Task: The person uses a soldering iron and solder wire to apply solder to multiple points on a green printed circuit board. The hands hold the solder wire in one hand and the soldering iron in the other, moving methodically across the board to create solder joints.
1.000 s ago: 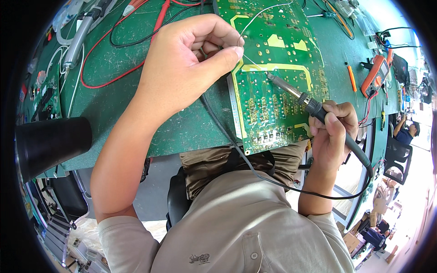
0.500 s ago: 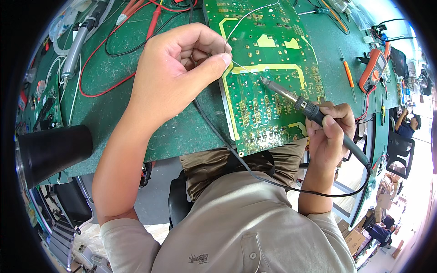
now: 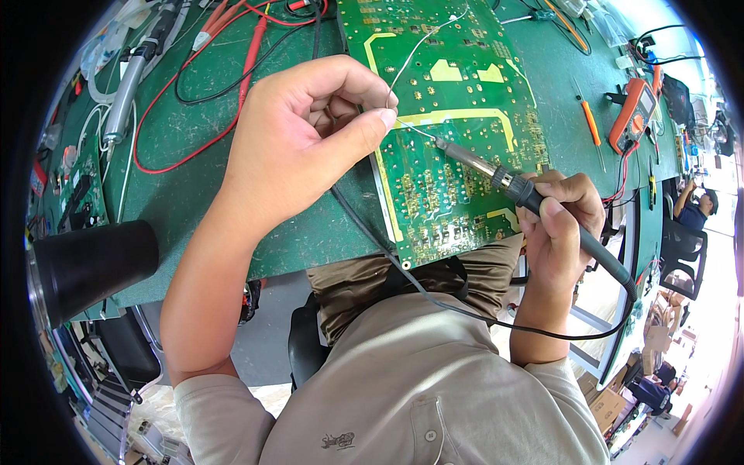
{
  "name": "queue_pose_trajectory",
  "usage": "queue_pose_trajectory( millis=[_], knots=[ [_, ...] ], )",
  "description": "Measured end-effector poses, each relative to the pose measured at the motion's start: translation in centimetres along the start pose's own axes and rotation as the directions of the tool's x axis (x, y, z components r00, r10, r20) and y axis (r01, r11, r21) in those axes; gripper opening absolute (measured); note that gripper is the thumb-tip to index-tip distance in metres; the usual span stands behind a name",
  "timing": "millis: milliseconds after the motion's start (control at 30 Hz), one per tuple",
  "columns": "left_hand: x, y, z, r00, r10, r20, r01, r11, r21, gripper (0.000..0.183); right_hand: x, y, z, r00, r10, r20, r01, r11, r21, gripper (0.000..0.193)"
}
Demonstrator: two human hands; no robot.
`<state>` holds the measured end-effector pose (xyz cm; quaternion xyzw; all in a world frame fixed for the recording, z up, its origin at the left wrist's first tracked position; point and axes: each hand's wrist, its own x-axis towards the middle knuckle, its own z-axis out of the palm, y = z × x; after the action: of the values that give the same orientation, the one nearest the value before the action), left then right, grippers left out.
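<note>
A large green circuit board (image 3: 465, 101) lies on the bench, its near edge at my lap. Between thumb and forefinger my left hand (image 3: 318, 128) pinches a thin silvery solder wire (image 3: 408, 60), held over the board's left edge. The wire's short end slants down to the right and meets the tip of a soldering iron (image 3: 504, 180) just above the board. My right hand (image 3: 563, 221) is closed round the iron's dark grip from the right. From the grip a black cable loops down and back across my lap. What exactly the tip touches on the board is too small to tell.
A black cylinder (image 3: 97, 267) lies at the left bench edge near my left forearm. Red test leads (image 3: 252, 58) and a grey tool (image 3: 136, 85) are at the back left. To the right are an orange screwdriver (image 3: 590, 120) and an orange multimeter (image 3: 637, 116). Another person (image 3: 695, 208) sits far right.
The iron's tip has shifted slightly left and down, and the wire end now meets it. My left hand has dipped a little. The board appears slightly farther left in view.
</note>
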<state>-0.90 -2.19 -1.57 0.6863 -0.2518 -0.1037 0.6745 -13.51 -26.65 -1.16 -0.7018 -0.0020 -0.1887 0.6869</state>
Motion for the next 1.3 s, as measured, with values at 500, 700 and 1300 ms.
queue_pose_trajectory(
  millis=[500, 700, 1300],
  knots=[
    [0.0, -0.4, 0.5, 1.0, 0.012, -0.008, -0.012, 1.0, 0.009, 0.006, 0.0, -0.6, 0.1, 1.0, -0.023, 0.01, 0.024, 0.993, -0.118, 0.016],
    [0.2, -0.6, 0.3, 1.0, 0.004, 0.015, -0.004, 1.0, -0.007, 0.007, -0.1, -0.9, 0.0, 1.0, 0.016, 0.001, -0.015, 0.994, -0.112, 0.016],
    [1.4, 0.1, -2.9, 0.995, -0.095, -0.012, 0.088, 0.957, -0.278, 0.009, 0.4, -0.2, -0.5, 0.998, 0.061, 0.014, -0.061, 0.998, -0.008, 0.012]
  ],
)
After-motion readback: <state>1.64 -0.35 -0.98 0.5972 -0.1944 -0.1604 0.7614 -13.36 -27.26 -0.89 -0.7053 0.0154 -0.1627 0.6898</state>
